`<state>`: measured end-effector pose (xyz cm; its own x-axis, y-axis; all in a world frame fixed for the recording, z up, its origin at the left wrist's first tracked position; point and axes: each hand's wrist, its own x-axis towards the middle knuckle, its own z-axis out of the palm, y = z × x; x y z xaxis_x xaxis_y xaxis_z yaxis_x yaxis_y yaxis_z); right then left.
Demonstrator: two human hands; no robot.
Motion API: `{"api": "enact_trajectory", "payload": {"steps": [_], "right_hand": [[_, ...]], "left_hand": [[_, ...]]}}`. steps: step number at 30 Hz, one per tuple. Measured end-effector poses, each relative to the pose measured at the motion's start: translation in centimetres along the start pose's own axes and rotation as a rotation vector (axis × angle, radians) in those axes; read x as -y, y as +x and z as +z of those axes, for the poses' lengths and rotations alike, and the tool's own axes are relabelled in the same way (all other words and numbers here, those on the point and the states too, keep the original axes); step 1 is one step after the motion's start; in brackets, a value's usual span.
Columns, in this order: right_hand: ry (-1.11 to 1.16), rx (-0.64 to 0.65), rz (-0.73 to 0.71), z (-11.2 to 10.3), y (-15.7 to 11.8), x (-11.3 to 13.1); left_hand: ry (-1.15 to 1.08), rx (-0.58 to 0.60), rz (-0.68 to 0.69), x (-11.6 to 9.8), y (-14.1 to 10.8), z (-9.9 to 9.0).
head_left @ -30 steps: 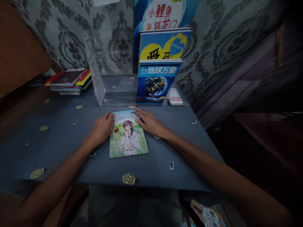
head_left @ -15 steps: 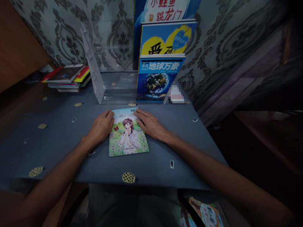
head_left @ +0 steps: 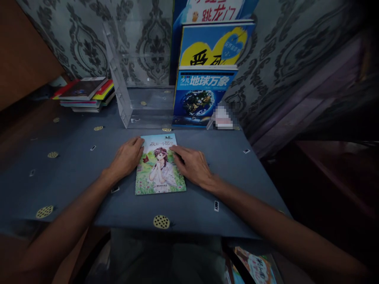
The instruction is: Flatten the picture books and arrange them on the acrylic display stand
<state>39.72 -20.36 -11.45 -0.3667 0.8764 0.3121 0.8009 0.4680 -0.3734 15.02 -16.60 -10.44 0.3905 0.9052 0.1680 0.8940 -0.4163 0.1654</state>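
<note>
A thin illustrated paperback book (head_left: 161, 169) lies flat on the table, its cover showing a drawn figure with clasped hands in a flowery meadow. My left hand (head_left: 128, 157) rests along the book's upper left edge and grips it there, fingers close together and the thumb mostly hidden. At the upper right edge is my right hand (head_left: 192, 163), its index finger stretched over the cover near the title and a gap showing below that finger. The right hand's other fingers are partly hidden.
A clear acrylic book rack (head_left: 122, 106) stands behind the book. Its right side holds several picture books, with a blue Earth book (head_left: 198, 102) in front. A stack of books (head_left: 85, 94) sits at the back left. The grey-blue patterned tablecloth (head_left: 74, 169) ends at a near edge.
My right hand has drawn slightly down and right, uncovering more of the title, with its fingers less flat. My left hand stays at the left edge. The view has shifted slightly.
</note>
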Motion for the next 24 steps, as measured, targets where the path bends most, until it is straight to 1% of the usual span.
{"api": "enact_trajectory", "payload": {"steps": [8,14,19,24], "right_hand": [[0.065,0.004,0.005,0.0,-0.3,0.3],[0.101,-0.013,0.013,0.2,-0.1,-0.5],[0.097,-0.063,0.03,0.5,0.2,-1.4],[0.206,-0.123,0.07,0.8,0.6,-1.9]], "left_hand": [[-0.022,0.001,0.004,0.3,0.0,0.0],[-0.041,-0.033,0.014,0.6,0.0,0.5],[-0.043,-0.043,0.005,0.5,0.0,0.5],[-0.058,-0.035,0.007,0.4,-0.1,0.3]]}}
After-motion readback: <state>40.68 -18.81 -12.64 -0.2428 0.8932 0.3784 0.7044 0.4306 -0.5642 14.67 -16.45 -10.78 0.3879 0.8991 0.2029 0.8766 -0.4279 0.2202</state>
